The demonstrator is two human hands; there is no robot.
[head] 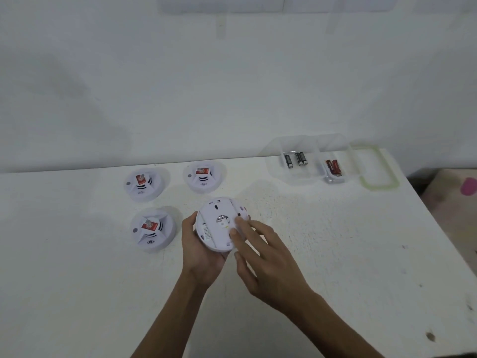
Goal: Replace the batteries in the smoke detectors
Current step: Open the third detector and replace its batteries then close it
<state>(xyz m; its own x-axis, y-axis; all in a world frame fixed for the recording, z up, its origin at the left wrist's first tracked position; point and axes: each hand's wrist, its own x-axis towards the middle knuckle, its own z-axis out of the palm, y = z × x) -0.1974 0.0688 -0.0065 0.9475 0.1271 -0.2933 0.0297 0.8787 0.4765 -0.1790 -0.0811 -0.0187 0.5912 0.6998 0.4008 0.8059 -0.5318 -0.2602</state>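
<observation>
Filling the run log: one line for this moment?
left hand: holds detector, back up | right hand: fingertips on its back | batteries: in clear box

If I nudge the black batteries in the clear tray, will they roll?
Probably yes: the black batteries are smooth cylinders lying on their sides. The walls of the clear tray should stop them quickly. Rigid, and probably slippery to pinch.

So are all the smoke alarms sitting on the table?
No, three detectors sit on the table, but the left hand holds the fourth detector, with the right hand touching its back.
</observation>
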